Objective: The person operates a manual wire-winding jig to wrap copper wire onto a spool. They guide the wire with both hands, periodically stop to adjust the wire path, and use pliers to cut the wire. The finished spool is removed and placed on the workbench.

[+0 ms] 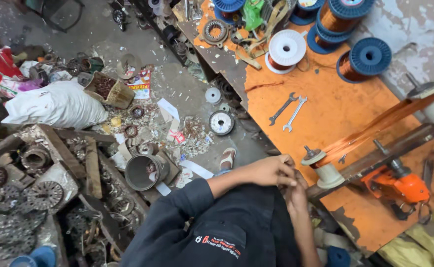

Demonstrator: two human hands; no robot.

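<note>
Left hand (271, 172) and right hand (296, 195) meet, fingers curled, seemingly pinching copper wire (370, 129) stretched taut between white formers (325, 168) on an orange workbench (325, 109)

orange bench (325, 113) | two spanners (288, 111) | copper wire spools (365, 57) | orange winder (397, 185)

Shiny copper wire (375, 126) stretched between 2 matt cream plastic spools (325, 170), bolted to a rough wood bar (385, 151). The surface (335, 109) is worn orange paint, scuffed and patchy. 2 dull metal wrenches (288, 111) too.
</note>
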